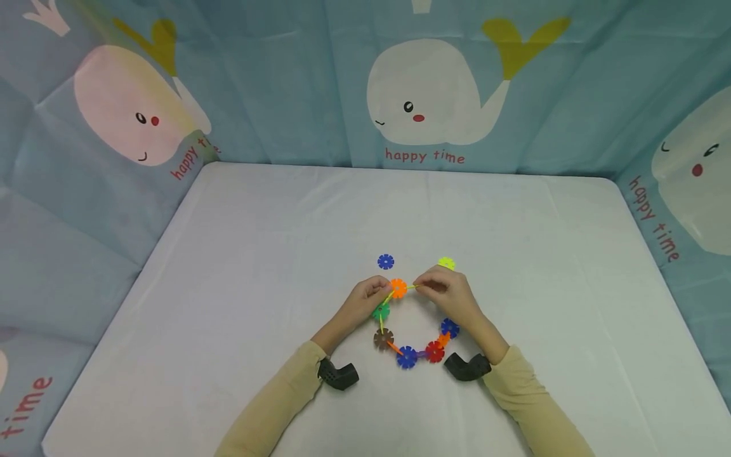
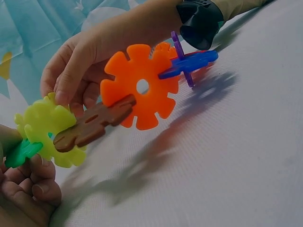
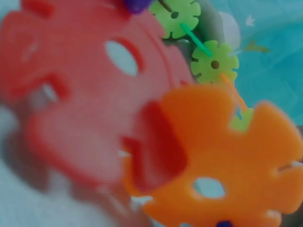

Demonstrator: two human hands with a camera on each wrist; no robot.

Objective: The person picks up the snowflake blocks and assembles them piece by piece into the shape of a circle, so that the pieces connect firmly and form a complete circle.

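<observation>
A chain of notched plastic snowflake discs (image 1: pixel 407 357) curves in an incomplete ring on the table, blue, red, brown, green, yellow and orange pieces slotted edge to edge. At its far left side my left hand (image 1: pixel 368 297) pinches the chain near the green disc (image 1: pixel 381 311) and an edge-on yellow one. Across from it, my right hand (image 1: pixel 448 293) pinches a yellow disc (image 1: pixel 412 287) that meets the orange disc (image 1: pixel 398 288). The blue disc (image 1: pixel 450 327) at the chain's right end lies below the right hand. Blurred red (image 3: pixel 85 94) and orange (image 3: pixel 208 156) discs fill the right wrist view.
A loose blue disc (image 1: pixel 386 261) lies beyond the ring. Another loose yellow disc (image 1: pixel 447 262) is partly hidden behind the right hand. Black wrist devices (image 1: pixel 339 376) sit by both sleeves. A blue whale-print curtain (image 1: pixel 285 82) surrounds the white table (image 1: pixel 285 216).
</observation>
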